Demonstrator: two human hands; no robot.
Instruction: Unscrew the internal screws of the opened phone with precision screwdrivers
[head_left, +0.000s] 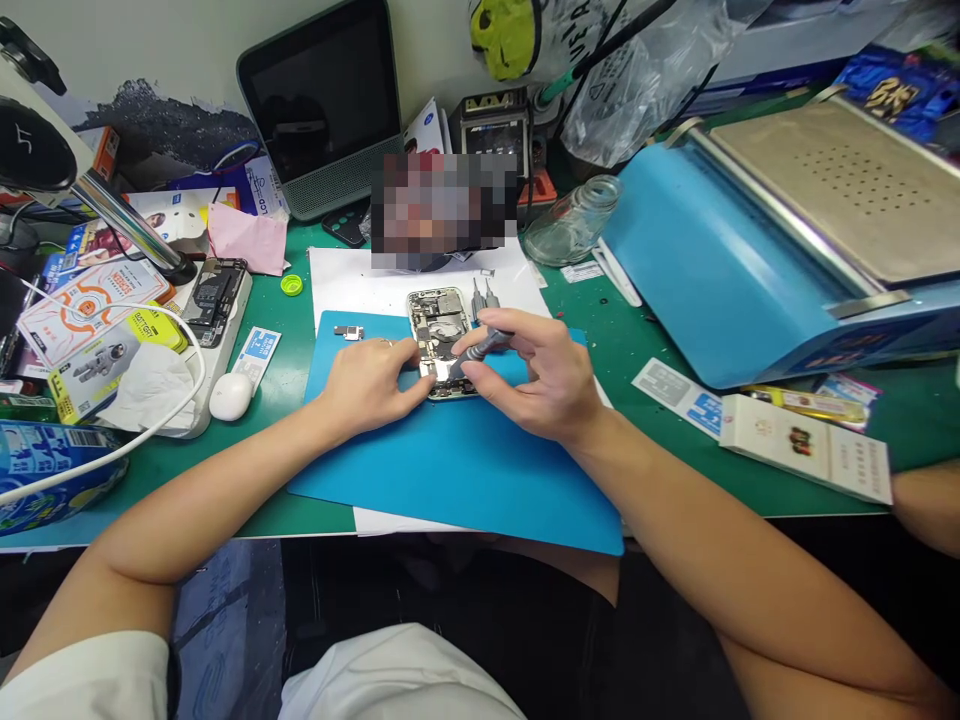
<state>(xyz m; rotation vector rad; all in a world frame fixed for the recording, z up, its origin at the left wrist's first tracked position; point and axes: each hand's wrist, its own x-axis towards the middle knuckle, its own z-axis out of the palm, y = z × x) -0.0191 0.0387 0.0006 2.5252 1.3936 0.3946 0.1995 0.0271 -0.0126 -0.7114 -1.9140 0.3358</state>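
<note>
Work on the opened phone [442, 325] where lying now, mostly on the blue mat [450, 470] with its far end over the white paper [360, 285], directly in front. Steady it with the left hand [375, 375], half curled at the near left edge, thumb and forefinger slightly parted at the tips; cannot tell whether pinching the frame or merely resting against it. Guide the grey tool [484, 347], probably a screwdriver, with the right hand [540, 375], closed on the handle between thumb and fingertips, slanting over the lower half of the phone; cannot see the tip, hence cannot tell whether touching. Better, most likely, to bring the tool more upright, seat the tip fully, then press lightly and turn from the fingertips rather than the wrist. Set the left thumb clear of the tip's path, in case of a slip across the bare parts. Mind the small metal part [350, 332] near the left knuckles, easily nudged away. Avoid knocking the two thin tools [491, 300] just beyond the right fingers.
</note>
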